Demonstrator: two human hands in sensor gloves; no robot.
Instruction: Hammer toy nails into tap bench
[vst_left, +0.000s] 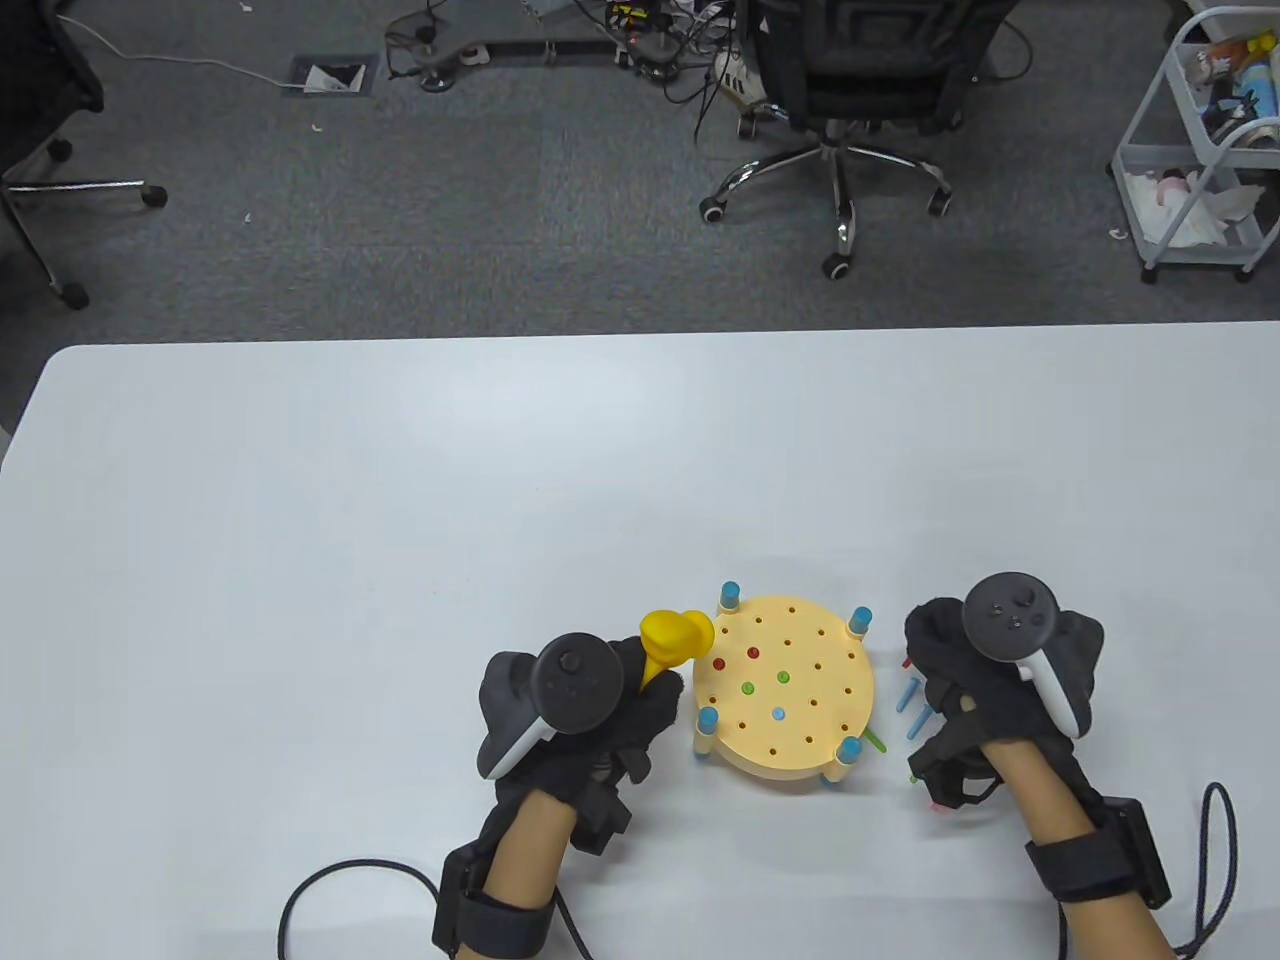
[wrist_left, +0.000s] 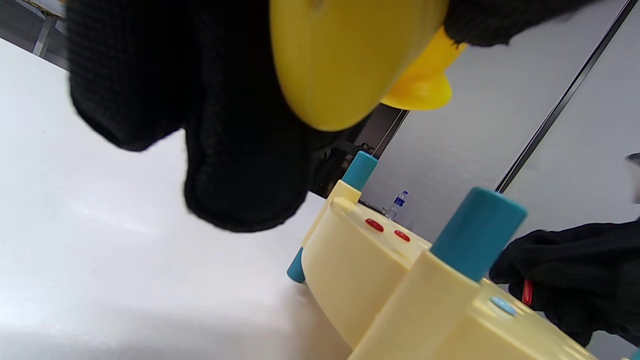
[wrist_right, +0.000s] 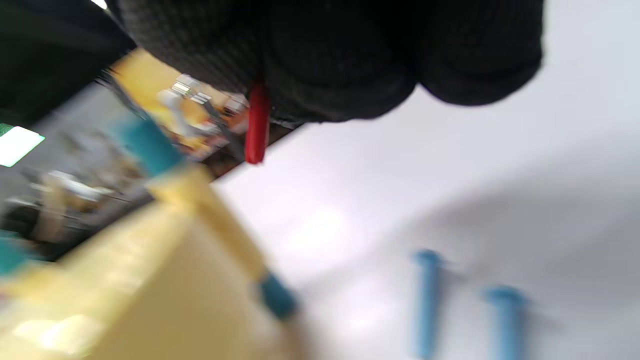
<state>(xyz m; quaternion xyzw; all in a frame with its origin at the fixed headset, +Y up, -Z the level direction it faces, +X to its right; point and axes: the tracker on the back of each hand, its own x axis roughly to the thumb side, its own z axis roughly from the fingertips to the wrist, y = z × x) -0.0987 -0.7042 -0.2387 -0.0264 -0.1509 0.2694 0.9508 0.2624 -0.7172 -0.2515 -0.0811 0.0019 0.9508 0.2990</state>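
Note:
A round cream tap bench (vst_left: 785, 690) on blue legs stands near the table's front edge, with several red, green and blue nails sunk in its holes. My left hand (vst_left: 640, 700) grips a yellow toy hammer (vst_left: 672, 640) just left of the bench; the hammer's head (wrist_left: 350, 55) fills the top of the left wrist view above the bench (wrist_left: 380, 280). My right hand (vst_left: 935, 665), right of the bench, pinches a red nail (wrist_right: 257, 125). Two loose blue nails (vst_left: 912, 705) lie on the table beside it (wrist_right: 425, 300).
A green nail (vst_left: 876, 742) pokes out from under the bench's right side, and a pink nail tip (vst_left: 937, 806) shows under the right wrist. Glove cables (vst_left: 320, 890) trail at the front edge. Office chairs (vst_left: 850, 90) and a cart (vst_left: 1200, 150) stand beyond the table.

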